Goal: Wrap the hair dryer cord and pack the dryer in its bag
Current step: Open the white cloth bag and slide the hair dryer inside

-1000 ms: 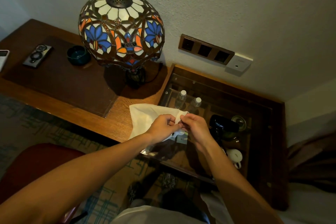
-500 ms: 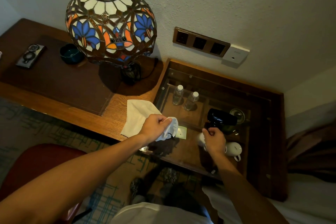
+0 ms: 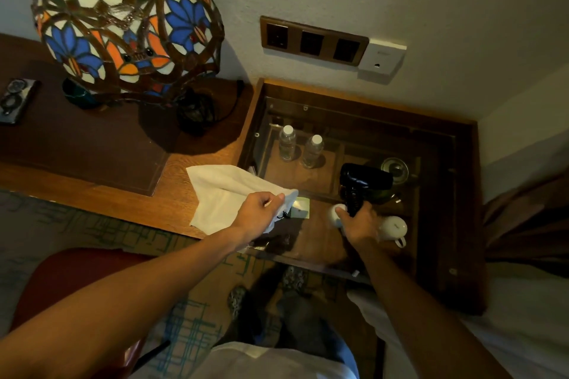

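A white cloth bag [image 3: 221, 194] lies flat across the seam between the wooden desk [image 3: 172, 191] and the glass-topped cabinet [image 3: 437, 194]. My left hand [image 3: 261, 212] pinches the bag's mouth end, where a dark drawstring hangs. The black hair dryer [image 3: 363, 183] stands over the glass top to the right, its barrel pointing right. My right hand [image 3: 358, 220] is closed around its handle, on which the cord looks coiled.
A stained-glass lamp [image 3: 123, 18] stands on the desk at the back left. Two water bottles [image 3: 300, 146], white cups [image 3: 392, 226] and a small card [image 3: 300, 208] show at or under the glass. A wall socket panel [image 3: 314, 41] is behind. A red chair [image 3: 70, 283] is at the lower left.
My right hand left the bag, reached right and closed on the dryer's handle. My left hand stayed on the bag's mouth. The camera moved closer.
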